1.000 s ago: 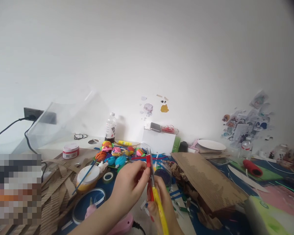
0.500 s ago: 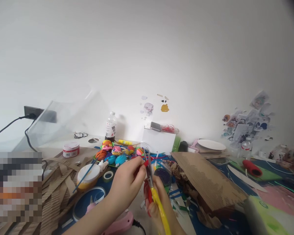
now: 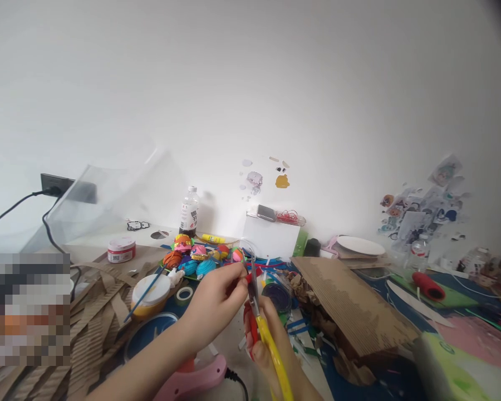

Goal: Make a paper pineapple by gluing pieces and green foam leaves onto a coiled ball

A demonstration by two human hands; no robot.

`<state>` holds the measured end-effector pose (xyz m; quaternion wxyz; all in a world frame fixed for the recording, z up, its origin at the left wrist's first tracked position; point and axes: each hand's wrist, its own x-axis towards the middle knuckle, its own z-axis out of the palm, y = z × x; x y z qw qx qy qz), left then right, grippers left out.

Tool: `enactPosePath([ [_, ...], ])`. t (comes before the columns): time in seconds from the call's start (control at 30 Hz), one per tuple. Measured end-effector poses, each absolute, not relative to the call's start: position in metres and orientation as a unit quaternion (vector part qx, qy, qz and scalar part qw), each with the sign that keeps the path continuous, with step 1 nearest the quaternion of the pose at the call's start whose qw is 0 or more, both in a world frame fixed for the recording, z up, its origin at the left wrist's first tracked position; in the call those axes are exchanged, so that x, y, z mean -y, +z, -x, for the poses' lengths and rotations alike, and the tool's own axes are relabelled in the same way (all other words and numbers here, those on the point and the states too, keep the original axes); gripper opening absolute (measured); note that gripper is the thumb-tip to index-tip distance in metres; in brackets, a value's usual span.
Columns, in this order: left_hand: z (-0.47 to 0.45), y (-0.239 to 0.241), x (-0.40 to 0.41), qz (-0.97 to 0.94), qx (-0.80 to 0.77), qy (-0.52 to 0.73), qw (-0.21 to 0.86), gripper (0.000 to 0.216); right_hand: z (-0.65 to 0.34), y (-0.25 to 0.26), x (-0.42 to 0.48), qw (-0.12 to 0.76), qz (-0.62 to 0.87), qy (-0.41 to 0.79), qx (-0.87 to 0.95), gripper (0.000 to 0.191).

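My left hand [image 3: 219,301] is closed, thumb and fingers pinching a small red strip [image 3: 254,274] whose material I cannot make out. My right hand [image 3: 283,340] grips scissors [image 3: 271,348] with a yellow and a red handle. Their metal blades point up and away from me, right beside my left fingertips, with the red strip at the blades. Below my left forearm lies a pink glue gun [image 3: 204,377] with a black cord. Just beyond my hands sits a pile of bright pleated ornaments [image 3: 198,254].
Brown corrugated strips [image 3: 94,312] and a lidded tub [image 3: 151,292] lie left. A bottle [image 3: 189,211] stands by the wall. At right are a corrugated cardboard sheet [image 3: 354,306], a white plate [image 3: 361,245], a red roll [image 3: 428,285] and a green-and-white packet [image 3: 446,367].
My left hand has shifted slightly, and the scissor blades look closer together around the red strip. More of the pink glue gun shows below my forearm.
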<state>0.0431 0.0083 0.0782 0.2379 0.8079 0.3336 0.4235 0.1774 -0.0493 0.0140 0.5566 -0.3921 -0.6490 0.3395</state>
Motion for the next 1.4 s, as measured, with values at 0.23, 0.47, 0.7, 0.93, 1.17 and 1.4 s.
enactPosePath([
  [0.23,-0.0413,0.0805,-0.0094,-0.810,-0.326,0.418,0.250,0.021,-0.1745,0.0127,0.0476,0.556,0.362,0.395,0.636,0.063],
  [0.47,-0.0424,0.0760,-0.0106,-0.813,-0.317,0.419,0.251,0.019,-0.1745,0.0132,0.0487,0.566,0.366,0.376,0.636,0.064],
  [0.7,-0.0429,0.0789,-0.0088,-0.807,-0.319,0.423,0.262,0.021,-0.1730,0.0050,0.0449,0.565,0.395,0.388,0.611,0.073],
  [0.93,-0.0420,0.0786,-0.0075,-0.805,-0.315,0.425,0.270,0.019,-0.1732,0.0134,0.0502,0.554,0.377,0.402,0.624,0.056],
  [1.17,-0.0432,0.0809,-0.0075,-0.800,-0.308,0.429,0.285,0.020,-0.1729,0.0104,0.0467,0.556,0.380,0.411,0.614,0.055],
  [1.4,-0.0410,0.0799,-0.0087,-0.780,-0.245,0.481,0.315,0.020,-0.1725,0.0102,0.0476,0.576,0.375,0.417,0.595,0.064],
])
